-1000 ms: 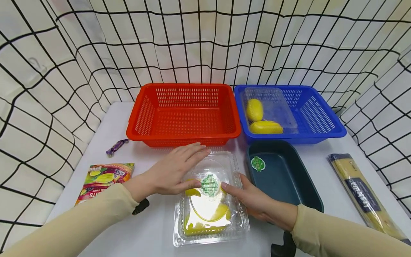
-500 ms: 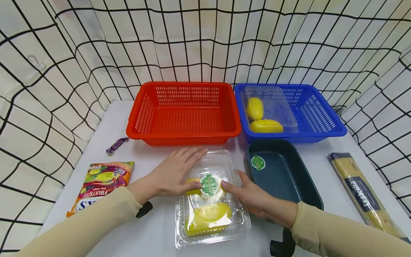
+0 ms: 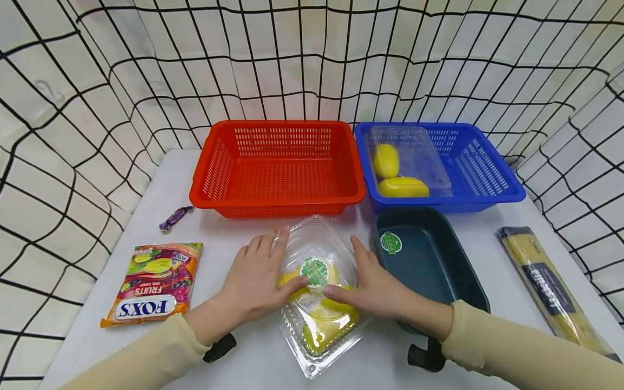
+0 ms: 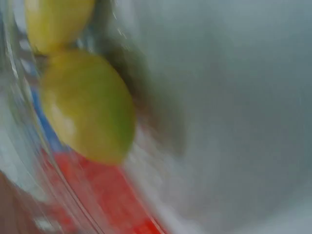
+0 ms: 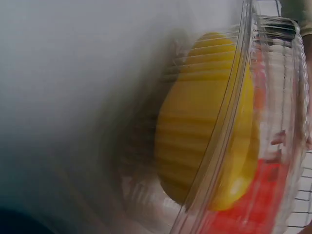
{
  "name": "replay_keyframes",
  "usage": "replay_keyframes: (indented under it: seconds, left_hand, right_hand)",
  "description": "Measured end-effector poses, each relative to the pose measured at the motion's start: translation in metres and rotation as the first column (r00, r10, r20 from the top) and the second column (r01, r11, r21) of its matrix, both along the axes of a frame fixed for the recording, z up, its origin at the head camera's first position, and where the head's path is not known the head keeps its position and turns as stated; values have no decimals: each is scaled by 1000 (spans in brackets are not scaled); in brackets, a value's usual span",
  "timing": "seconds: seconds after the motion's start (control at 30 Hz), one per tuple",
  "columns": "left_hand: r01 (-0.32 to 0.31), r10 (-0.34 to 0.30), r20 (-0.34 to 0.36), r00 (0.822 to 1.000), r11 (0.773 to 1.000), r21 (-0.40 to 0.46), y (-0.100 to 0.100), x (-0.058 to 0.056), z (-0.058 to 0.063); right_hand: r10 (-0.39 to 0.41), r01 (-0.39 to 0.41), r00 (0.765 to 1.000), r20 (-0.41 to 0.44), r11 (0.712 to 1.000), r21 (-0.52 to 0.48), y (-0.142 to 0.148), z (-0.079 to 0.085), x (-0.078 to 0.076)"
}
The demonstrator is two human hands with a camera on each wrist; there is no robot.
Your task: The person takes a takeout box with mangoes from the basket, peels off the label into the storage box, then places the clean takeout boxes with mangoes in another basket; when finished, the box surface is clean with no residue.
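Clear plastic forms the container, turned cornerwise at the near middle of the white table, yellow fruit and a green sticker showing; the left hand and right hand touch its opposite sides, fingers straight, thumbs over its top; a dark pan sits just right, a FOX'S bag left; behind stand a red basket and a blue basket.

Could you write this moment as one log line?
left hand: touching clear box | right hand: touching same box, opposite side | inside: yellow fruit | behind: red basket, blue basket
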State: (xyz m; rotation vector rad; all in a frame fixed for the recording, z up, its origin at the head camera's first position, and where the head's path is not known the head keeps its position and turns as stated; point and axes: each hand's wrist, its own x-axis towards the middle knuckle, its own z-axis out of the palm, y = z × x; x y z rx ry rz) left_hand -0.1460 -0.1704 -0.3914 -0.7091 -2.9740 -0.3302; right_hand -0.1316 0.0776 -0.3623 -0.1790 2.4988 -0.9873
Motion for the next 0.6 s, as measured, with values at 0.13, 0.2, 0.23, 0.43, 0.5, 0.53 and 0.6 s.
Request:
replay_keyframes:
  seconds: [0.13, 0.2, 0.23, 0.43, 0.5, 0.53, 0.6]
  left_hand:
    - [-138, 139, 14, 990, 990, -28, 9, 11, 2]
    - [-192, 193, 21, 981, 980, -43, 12, 15, 4]
    - [-214, 216, 27, 976, 976, -50, 14, 16, 4]
    - [-252, 259, 93, 961, 965, -77, 19, 18, 10]
    - [-224, 232, 123, 965, 972, -78, 16, 16, 13]
    - [-194, 202, 136, 970, 978, -71, 14, 14, 14]
    - [-103, 112, 168, 979, 993, -60, 6, 7, 16]
  right_hand:
    - [137, -101, 977, -161, 972, 214, -4, 2, 5]
    - [189, -120, 958, -218, 949, 293, -5, 2, 8]
    - [211, -126, 947, -241, 937, 326, -6, 2, 10]
    - [289, -154, 910, -297, 901, 406, -5, -4, 12]
    - [310, -168, 901, -302, 893, 417, -4, -7, 11]
    - [321, -175, 896, -307, 890, 421, -4, -7, 10]
    - [341, -188, 885, -318, 885, 427, -3, -9, 8]
